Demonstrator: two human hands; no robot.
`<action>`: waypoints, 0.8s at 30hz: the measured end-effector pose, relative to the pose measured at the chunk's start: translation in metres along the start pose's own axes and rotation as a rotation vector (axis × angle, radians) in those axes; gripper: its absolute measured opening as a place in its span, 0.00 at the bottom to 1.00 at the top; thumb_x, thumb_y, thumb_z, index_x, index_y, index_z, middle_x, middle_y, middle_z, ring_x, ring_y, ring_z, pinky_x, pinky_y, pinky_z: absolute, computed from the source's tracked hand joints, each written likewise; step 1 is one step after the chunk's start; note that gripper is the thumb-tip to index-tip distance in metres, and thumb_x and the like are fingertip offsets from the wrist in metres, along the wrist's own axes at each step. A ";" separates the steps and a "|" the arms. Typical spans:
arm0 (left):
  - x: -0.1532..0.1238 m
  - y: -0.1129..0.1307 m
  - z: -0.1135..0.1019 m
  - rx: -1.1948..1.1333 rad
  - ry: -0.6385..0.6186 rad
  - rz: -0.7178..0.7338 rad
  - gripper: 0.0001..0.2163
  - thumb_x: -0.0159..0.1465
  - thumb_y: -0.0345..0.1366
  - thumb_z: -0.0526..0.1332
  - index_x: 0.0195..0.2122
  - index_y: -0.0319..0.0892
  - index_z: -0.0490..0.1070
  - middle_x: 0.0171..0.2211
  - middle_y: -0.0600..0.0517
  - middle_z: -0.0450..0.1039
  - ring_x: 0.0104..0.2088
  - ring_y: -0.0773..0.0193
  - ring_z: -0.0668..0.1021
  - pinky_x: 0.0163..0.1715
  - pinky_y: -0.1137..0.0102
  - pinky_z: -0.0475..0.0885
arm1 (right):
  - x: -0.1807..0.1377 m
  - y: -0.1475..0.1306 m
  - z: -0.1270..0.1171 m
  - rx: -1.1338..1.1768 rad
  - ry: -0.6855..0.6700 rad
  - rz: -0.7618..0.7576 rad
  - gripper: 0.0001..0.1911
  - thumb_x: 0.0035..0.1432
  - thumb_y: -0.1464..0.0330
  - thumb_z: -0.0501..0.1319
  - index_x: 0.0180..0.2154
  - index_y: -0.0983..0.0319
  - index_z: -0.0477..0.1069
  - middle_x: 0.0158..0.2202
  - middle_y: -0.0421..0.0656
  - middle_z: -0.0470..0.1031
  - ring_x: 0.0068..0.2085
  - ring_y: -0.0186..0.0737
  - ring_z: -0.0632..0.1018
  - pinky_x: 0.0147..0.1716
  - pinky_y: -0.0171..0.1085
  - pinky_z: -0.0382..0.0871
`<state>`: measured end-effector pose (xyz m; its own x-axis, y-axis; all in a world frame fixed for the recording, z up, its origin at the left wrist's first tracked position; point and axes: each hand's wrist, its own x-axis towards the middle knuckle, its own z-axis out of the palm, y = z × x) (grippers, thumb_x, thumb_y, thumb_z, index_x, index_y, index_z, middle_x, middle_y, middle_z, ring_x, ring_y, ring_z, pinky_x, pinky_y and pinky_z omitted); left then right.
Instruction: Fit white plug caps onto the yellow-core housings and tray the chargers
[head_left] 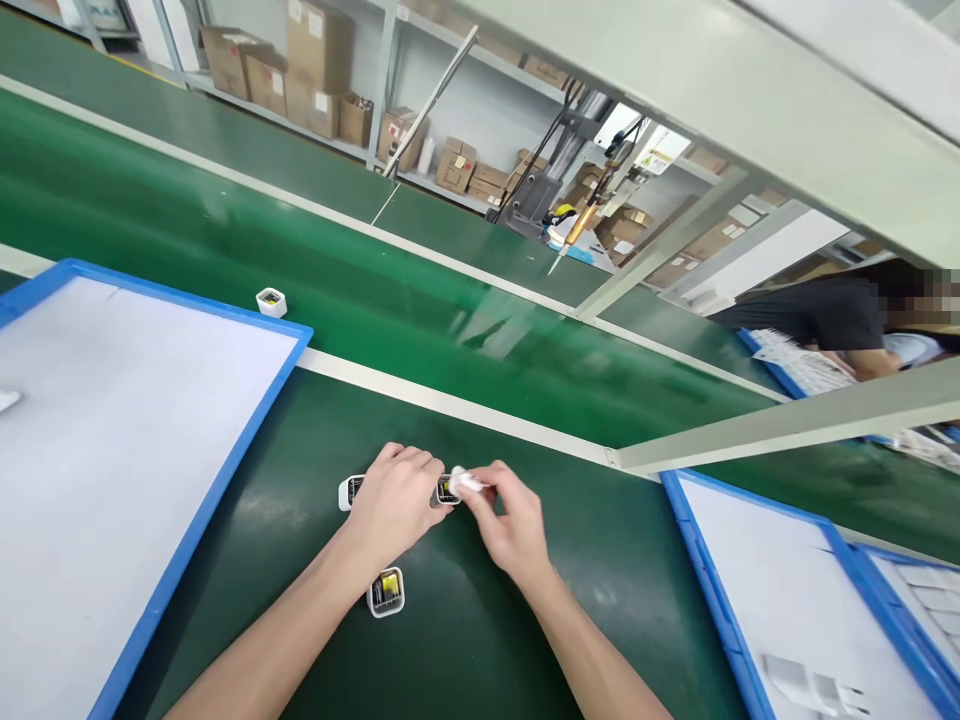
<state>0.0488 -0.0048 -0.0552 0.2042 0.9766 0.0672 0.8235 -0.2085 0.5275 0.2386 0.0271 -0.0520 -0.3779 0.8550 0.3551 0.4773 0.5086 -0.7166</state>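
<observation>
My left hand reaches over the green bench, its fingers closed around an open white charger housing with dark and yellow parts inside. My right hand pinches a small white plastic piece, likely a charger cover, right at the mouth of that housing. Another white housing pokes out on the far side of my left hand, partly hidden by it. Below my left wrist a third housing stands with its open side up, black and yellow components showing.
To the left lies a blue-rimmed white tray. A housing sits on the green conveyor. At right, a blue-edged tray holds a white charger. A metal post slants nearby; a co-worker leans over trays.
</observation>
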 end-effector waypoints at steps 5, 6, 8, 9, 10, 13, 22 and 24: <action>-0.001 0.003 -0.001 0.010 0.011 -0.014 0.09 0.63 0.40 0.70 0.37 0.42 0.75 0.38 0.51 0.80 0.41 0.57 0.80 0.47 0.62 0.66 | 0.001 -0.006 -0.013 0.025 0.192 0.115 0.10 0.71 0.60 0.59 0.47 0.59 0.67 0.28 0.38 0.73 0.27 0.36 0.74 0.25 0.33 0.66; -0.001 0.003 -0.002 0.010 0.010 -0.016 0.09 0.63 0.40 0.70 0.37 0.42 0.75 0.38 0.51 0.80 0.42 0.57 0.80 0.47 0.62 0.66 | 0.002 -0.009 -0.014 0.039 0.107 0.149 0.11 0.70 0.59 0.59 0.47 0.60 0.68 0.26 0.37 0.72 0.25 0.35 0.73 0.23 0.33 0.65; -0.001 0.003 -0.002 0.009 0.007 -0.017 0.10 0.62 0.41 0.71 0.37 0.42 0.75 0.38 0.52 0.80 0.42 0.57 0.80 0.47 0.62 0.66 | 0.003 -0.015 -0.017 0.098 -0.132 0.232 0.12 0.69 0.58 0.61 0.45 0.60 0.71 0.24 0.37 0.73 0.23 0.35 0.73 0.22 0.33 0.65; -0.001 0.003 -0.002 0.009 0.005 -0.016 0.10 0.62 0.41 0.71 0.37 0.42 0.75 0.38 0.52 0.80 0.42 0.57 0.80 0.46 0.62 0.66 | 0.003 -0.018 -0.017 0.131 -0.245 0.269 0.12 0.69 0.58 0.61 0.45 0.60 0.72 0.26 0.37 0.75 0.24 0.35 0.74 0.23 0.34 0.67; -0.001 0.003 -0.003 0.008 0.004 -0.013 0.10 0.62 0.42 0.71 0.37 0.42 0.75 0.38 0.51 0.80 0.42 0.57 0.80 0.46 0.62 0.66 | 0.004 -0.020 -0.018 0.149 -0.329 0.291 0.13 0.68 0.57 0.62 0.46 0.59 0.72 0.27 0.38 0.76 0.25 0.36 0.76 0.24 0.34 0.69; 0.000 0.003 -0.004 0.006 0.000 0.001 0.10 0.63 0.42 0.70 0.36 0.41 0.75 0.38 0.51 0.80 0.42 0.57 0.80 0.46 0.62 0.66 | 0.005 -0.018 -0.016 0.019 -0.400 0.201 0.14 0.68 0.56 0.64 0.47 0.58 0.73 0.29 0.38 0.77 0.26 0.36 0.76 0.27 0.35 0.70; 0.000 0.000 0.005 0.004 0.083 0.036 0.09 0.65 0.40 0.68 0.33 0.42 0.72 0.35 0.52 0.79 0.39 0.58 0.79 0.44 0.62 0.66 | 0.017 -0.001 -0.018 -0.334 -0.390 -0.362 0.14 0.75 0.59 0.56 0.42 0.60 0.74 0.31 0.42 0.76 0.29 0.37 0.74 0.30 0.36 0.67; 0.000 0.000 0.005 0.007 0.101 0.045 0.09 0.64 0.40 0.69 0.33 0.42 0.72 0.35 0.52 0.79 0.38 0.58 0.79 0.44 0.62 0.66 | 0.020 -0.001 -0.022 -0.344 -0.411 -0.376 0.12 0.75 0.63 0.55 0.43 0.60 0.74 0.32 0.42 0.77 0.29 0.37 0.74 0.31 0.37 0.68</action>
<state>0.0512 -0.0052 -0.0598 0.1866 0.9665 0.1760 0.8185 -0.2520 0.5162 0.2483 0.0463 -0.0308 -0.8082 0.5391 0.2370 0.4545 0.8269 -0.3313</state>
